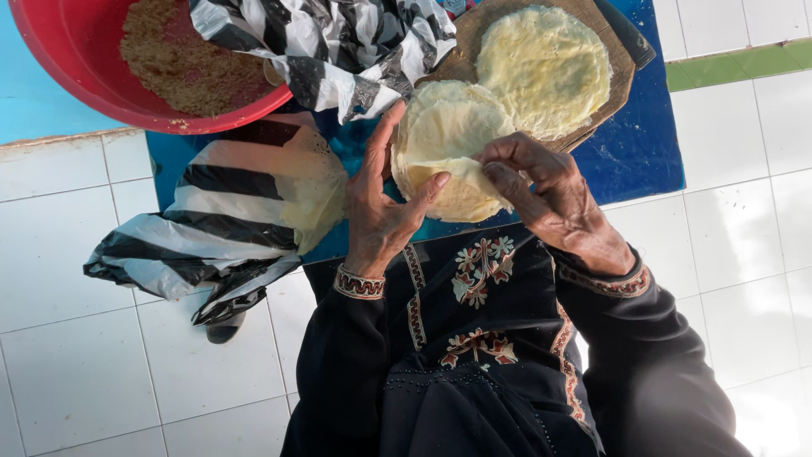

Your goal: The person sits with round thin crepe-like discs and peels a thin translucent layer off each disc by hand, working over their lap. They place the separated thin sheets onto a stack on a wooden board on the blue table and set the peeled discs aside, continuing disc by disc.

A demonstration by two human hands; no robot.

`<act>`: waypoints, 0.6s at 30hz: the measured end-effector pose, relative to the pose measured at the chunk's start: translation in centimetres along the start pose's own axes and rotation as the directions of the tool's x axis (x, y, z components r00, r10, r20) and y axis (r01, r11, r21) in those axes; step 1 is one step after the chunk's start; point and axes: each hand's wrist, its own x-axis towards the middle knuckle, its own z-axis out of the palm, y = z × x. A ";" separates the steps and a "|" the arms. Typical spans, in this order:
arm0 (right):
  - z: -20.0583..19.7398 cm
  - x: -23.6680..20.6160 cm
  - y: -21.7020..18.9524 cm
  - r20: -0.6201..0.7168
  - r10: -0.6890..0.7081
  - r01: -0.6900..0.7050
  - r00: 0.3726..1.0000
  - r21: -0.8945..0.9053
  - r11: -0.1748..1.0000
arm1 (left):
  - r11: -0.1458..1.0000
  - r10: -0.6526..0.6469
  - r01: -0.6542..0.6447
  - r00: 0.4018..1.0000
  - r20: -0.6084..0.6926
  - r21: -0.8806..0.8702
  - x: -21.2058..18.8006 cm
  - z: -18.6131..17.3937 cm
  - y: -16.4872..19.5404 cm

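A pale round flatbread [444, 140] is held up between both hands over a blue mat [634, 144]. My left hand [381, 207] cups its left edge with fingers spread and the thumb on its lower rim. My right hand [545, 190] pinches the lower right rim and folds it inward. A second round flatbread [545, 68] lies on a brown board [622, 80] just behind. Both arms wear black sleeves with embroidered cuffs.
A red bowl [68, 59] of brown crumbly filling [190, 63] sits at the upper left. Black-and-white striped plastic bags [211, 220] lie left of the hands, one covering more flatbread, another [330, 42] at the top. White tiled floor [76, 355] surrounds the mat.
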 end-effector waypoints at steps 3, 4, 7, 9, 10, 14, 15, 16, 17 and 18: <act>0.8 0.2 -0.3 -0.026 -0.295 0.288 0.955 -0.154 0.945 | 0.999 -0.022 0.023 0.999 -0.041 0.026 0.1 0.1 -0.4; 1.2 0.3 -0.4 -0.025 -0.434 0.418 0.901 -0.223 0.881 | 0.999 -0.001 0.003 0.999 -0.043 0.040 0.1 0.1 -0.4; 2.1 0.4 -0.2 -0.099 -0.427 0.386 0.899 -0.285 0.878 | 0.997 0.042 -0.039 0.998 -0.046 0.062 0.1 0.1 -0.5; 1.4 0.4 0.2 -0.134 -0.334 0.328 0.933 -0.065 0.943 | 0.998 0.053 -0.051 0.997 -0.047 0.048 0.1 0.0 -0.4; 0.6 0.5 0.5 -0.141 -0.288 0.296 0.947 0.046 0.954 | 0.997 0.044 -0.040 0.997 -0.059 0.060 0.1 0.0 -0.2; -3.7 0.6 1.2 -0.184 -0.119 0.177 0.976 0.336 0.925 | 0.996 -0.033 0.040 0.996 -0.087 0.080 0.1 0.2 0.3; -4.8 0.5 1.1 -0.228 -0.102 0.173 0.968 0.315 0.933 | 0.994 -0.063 0.070 0.994 -0.092 0.081 0.1 0.3 0.4; -5.9 0.6 1.0 -0.271 -0.084 0.167 0.959 0.297 0.940 | 0.996 -0.065 0.071 0.994 -0.092 0.061 0.2 0.3 0.4; -7.4 0.8 0.8 -0.278 -0.116 0.201 0.954 0.304 0.931 | 0.996 -0.070 0.074 0.993 -0.093 0.044 0.1 0.3 0.5; -8.5 1.1 0.6 -0.279 -0.155 0.233 0.948 0.270 0.934 | 0.997 -0.075 0.078 0.993 -0.093 0.030 0.1 0.3 0.5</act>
